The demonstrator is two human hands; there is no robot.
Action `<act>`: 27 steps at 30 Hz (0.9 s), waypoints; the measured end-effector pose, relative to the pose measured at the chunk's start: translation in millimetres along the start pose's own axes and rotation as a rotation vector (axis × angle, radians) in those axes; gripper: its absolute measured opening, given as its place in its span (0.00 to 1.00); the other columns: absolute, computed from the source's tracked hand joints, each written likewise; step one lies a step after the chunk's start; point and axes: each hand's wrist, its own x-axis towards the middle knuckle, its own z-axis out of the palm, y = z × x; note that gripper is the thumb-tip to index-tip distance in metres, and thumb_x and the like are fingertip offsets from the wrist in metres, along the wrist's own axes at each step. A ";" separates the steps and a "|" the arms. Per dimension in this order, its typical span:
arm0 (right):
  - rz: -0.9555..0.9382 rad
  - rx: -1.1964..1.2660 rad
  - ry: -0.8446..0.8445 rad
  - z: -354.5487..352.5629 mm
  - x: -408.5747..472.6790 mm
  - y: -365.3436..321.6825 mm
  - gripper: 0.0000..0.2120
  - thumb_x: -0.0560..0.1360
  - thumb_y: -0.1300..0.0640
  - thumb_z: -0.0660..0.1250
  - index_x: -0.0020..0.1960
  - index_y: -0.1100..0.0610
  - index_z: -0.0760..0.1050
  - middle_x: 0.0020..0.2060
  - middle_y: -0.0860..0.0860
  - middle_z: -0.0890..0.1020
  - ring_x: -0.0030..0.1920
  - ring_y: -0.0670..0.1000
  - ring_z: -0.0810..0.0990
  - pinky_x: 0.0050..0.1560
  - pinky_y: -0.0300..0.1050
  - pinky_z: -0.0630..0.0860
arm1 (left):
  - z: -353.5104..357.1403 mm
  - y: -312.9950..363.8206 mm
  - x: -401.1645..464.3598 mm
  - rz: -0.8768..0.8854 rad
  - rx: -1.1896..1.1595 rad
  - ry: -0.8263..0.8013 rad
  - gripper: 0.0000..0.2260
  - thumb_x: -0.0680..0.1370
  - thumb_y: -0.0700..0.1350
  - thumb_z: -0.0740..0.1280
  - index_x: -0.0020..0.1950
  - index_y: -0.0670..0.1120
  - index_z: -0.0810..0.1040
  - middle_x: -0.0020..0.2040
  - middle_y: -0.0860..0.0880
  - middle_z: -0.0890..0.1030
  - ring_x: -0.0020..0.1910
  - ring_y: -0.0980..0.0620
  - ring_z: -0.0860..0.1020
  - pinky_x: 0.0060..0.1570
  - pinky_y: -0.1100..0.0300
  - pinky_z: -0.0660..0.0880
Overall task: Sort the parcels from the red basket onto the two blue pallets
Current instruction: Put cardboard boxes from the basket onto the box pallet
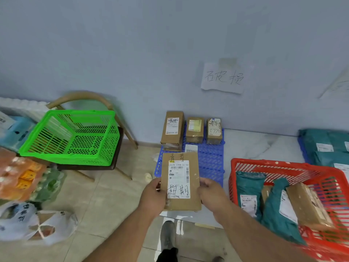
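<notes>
Now I hold a box [181,181] label-up to read it, left hand [154,196] and right hand [211,192] each gripping an edge, above the near pallet [209,159]; red basket [283,167] at right holds more parcels.

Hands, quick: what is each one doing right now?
Left hand: grips the left edge of the box.
Right hand: grips the box's right edge.
</notes>
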 end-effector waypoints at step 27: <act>0.377 0.317 0.059 86.8 193.5 -7.5 0.31 0.83 0.60 0.66 0.83 0.51 0.62 0.76 0.49 0.73 0.61 0.49 0.75 0.63 0.52 0.75 | -18.6 -42.6 249.4 -0.167 0.204 -0.176 0.26 0.80 0.30 0.64 0.73 0.54 0.68 0.61 0.53 0.74 0.55 0.52 0.74 0.45 0.64 0.72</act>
